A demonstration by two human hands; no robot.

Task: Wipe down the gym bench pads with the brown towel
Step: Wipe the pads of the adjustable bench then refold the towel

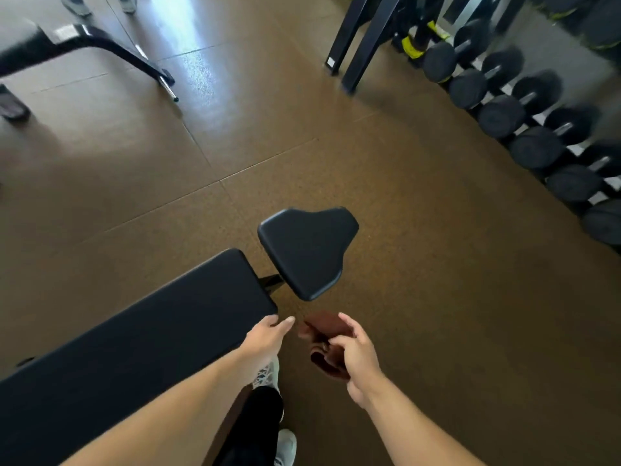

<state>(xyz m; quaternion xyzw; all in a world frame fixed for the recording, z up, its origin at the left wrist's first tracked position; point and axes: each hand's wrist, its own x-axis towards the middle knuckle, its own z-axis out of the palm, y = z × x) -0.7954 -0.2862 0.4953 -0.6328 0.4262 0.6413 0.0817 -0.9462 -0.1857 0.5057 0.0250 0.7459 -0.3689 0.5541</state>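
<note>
Nearest the camera, just in front of the long black padded bench surface (pixel 141 334), the right hand (pixel 356 358) held the crumpled brown cloth towel (pixel 324 344), its fingers (pixel 346 322) curled loosely round the bunched fabric, which hung in the air and touched neither pad. Beside it, at the bench's near corner, the left hand (pixel 268 334) stretched out with straight, relaxed fingers holding nothing, the tips just off or brushing the pad's edge; which one, the view did not settle. Just beyond the bench's end stood the small black tapered seat pad (pixel 307 250), tilted and separate. Neither pad showed streaks or dampness, so wiping looked not yet begun or unreadable; both pads seemingly remained. Farther off lay the brown rubber floor (pixel 403 203) and a row of black dumbbells (pixel 524 116).
</note>
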